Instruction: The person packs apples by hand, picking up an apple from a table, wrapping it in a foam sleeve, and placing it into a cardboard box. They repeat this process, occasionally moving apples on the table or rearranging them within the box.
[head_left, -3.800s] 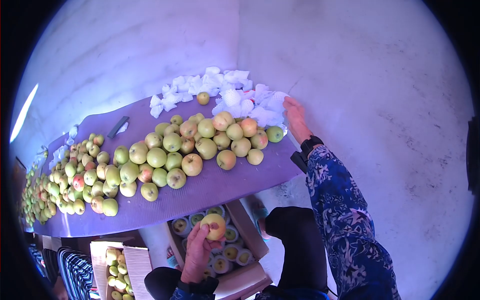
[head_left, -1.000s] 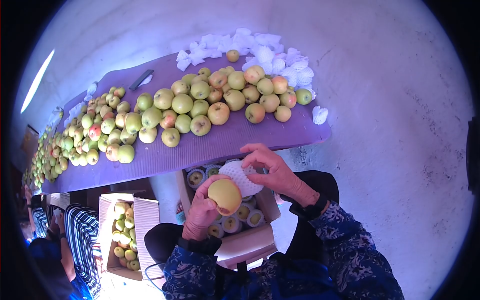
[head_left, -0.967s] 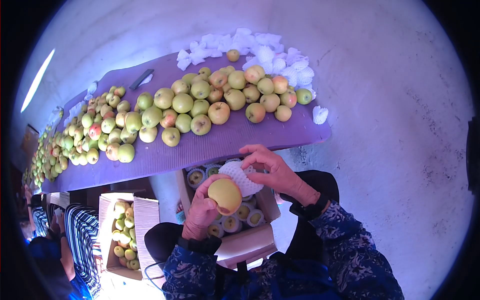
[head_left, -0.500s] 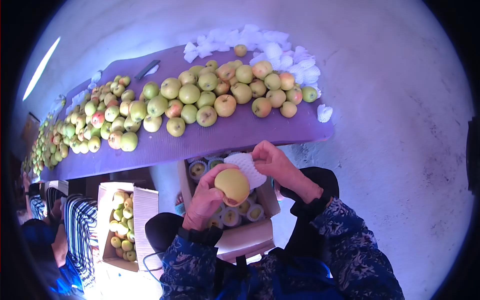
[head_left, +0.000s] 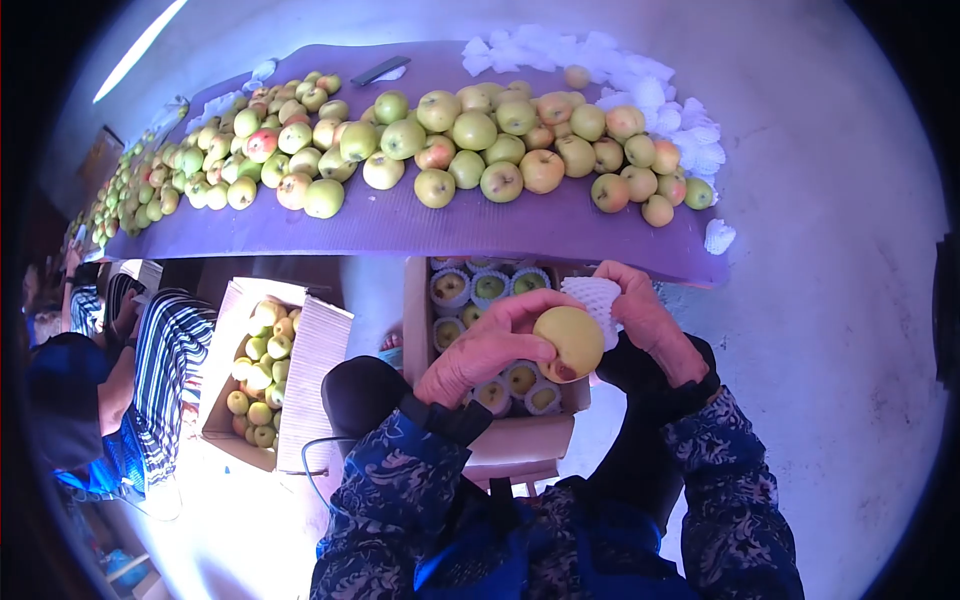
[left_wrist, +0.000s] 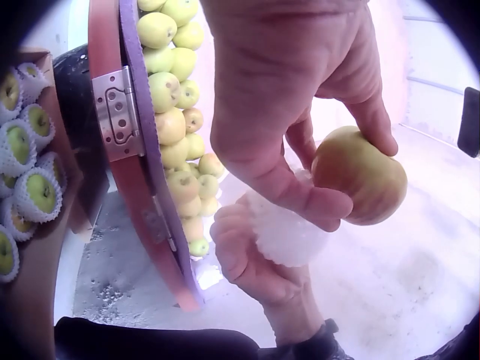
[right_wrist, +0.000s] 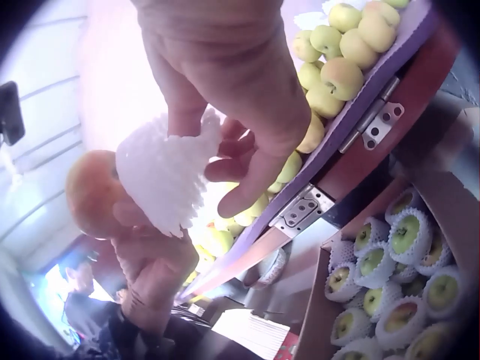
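My left hand (head_left: 490, 345) grips a yellow-green apple (head_left: 570, 345) between thumb and fingers; a brown blemish shows on its lower side. Beside the apple, my right hand (head_left: 650, 320) pinches a white foam net sleeve (head_left: 596, 300). In the right wrist view the foam sleeve (right_wrist: 161, 169) hangs from thumb and fingertips and overlaps one side of the apple (right_wrist: 96, 193). The left wrist view has the apple (left_wrist: 360, 176) held at the fingertips, with the sleeve (left_wrist: 289, 229) behind the thumb. Both hands are over the box of sleeved apples (head_left: 500, 440).
Many loose apples (head_left: 435, 188) lie along the purple-covered table (head_left: 400, 230). White foam sleeves (head_left: 700, 140) are heaped at its far right. A second cardboard box (head_left: 325, 330) of bare apples stands left, near another person in striped clothing (head_left: 175, 335). Metal hinges (left_wrist: 118, 112) mark the table's edge.
The right hand has left the foam pile and brought a sleeve to the apple in the left hand. The right fingers have since closed on the sleeve's edge. The head view has shifted leftward.
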